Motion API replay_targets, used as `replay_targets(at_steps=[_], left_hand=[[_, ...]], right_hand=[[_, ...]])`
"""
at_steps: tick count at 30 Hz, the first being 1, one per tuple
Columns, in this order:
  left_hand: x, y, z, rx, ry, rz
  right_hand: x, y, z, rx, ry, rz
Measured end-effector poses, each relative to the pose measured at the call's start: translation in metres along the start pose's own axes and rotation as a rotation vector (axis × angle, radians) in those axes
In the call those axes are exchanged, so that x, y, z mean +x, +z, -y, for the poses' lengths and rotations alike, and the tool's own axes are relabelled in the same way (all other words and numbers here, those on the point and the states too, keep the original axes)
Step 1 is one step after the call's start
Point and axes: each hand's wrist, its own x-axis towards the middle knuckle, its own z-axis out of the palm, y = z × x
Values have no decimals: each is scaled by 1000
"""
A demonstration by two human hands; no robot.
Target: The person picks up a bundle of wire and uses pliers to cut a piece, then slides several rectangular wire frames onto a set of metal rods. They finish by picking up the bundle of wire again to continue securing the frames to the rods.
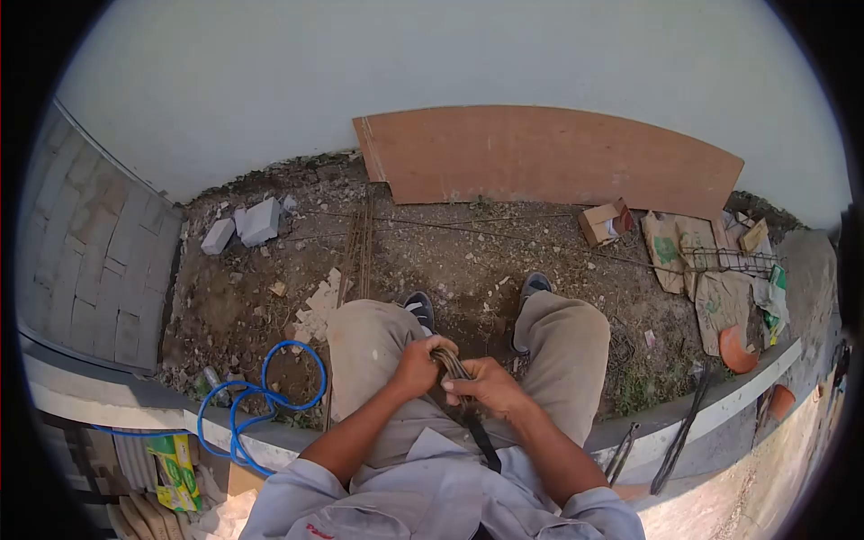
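I sit on a concrete ledge (738,400) with my knees apart and my feet on bare dirt. My left hand (419,367) and my right hand (486,385) meet between my thighs, both closed around a bundle of thin brownish wire (448,363). A dark strap (481,443) hangs down from under my right hand toward my shirt. The far end of the bundle is hidden by my fingers.
A plywood sheet (549,157) leans on the white wall. Long steel rods (360,247) lie on the dirt, with grey blocks (256,222) to the left. A blue hose (256,405) coils over the ledge. Torn paper sacks (697,270), a cardboard box (605,222) and a rebar cage (738,261) lie to the right.
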Motion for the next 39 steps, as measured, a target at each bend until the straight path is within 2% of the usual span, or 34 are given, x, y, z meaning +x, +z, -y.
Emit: replay_targets(at_steps=[4, 8, 11, 13, 18, 20, 22, 24, 26, 27, 30, 33, 34, 37, 39], left_hand=[[4, -10, -10, -148, 31, 67], [-22, -64, -53, -253, 247, -143], [-26, -114, -19, -360, 217, -471], [-32, -147, 21, -424, 64, -660], [-71, -173, 140, -81, -354, -784], [-85, -163, 206, 306, -510, -752], [-99, -158, 222, 351, -656, -645], [-109, -136, 305, 543, -723, -697], [-122, -133, 347, 328, -821, -556], [-123, -133, 354, 223, -869, -482], [-126, -132, 322, -31, -909, -554], [-139, -125, 350, 208, -589, -720], [-146, -129, 351, 155, -484, -717], [-161, -150, 330, 156, -558, -716], [-175, -171, 289, 254, -602, -691]], right_hand=[[-5, -1, 9, 64, -77, 4], [-5, -7, 20, -13, -128, -191], [12, -31, 0, -94, -170, -350], [22, -49, -18, -131, -133, -460], [22, -56, -27, -147, -102, -495], [24, -58, -28, -167, -108, -490], [27, -58, -31, -185, -98, -474], [30, -58, -33, -191, -87, -469], [30, -58, -34, -185, -70, -470], [29, -57, -33, -195, -69, -479], [28, -53, -31, -206, -72, -496], [28, -55, -32, -184, -90, -500], [28, -56, -33, -179, -95, -495], [27, -57, -33, -165, -98, -493], [28, -56, -34, -155, -106, -491]])
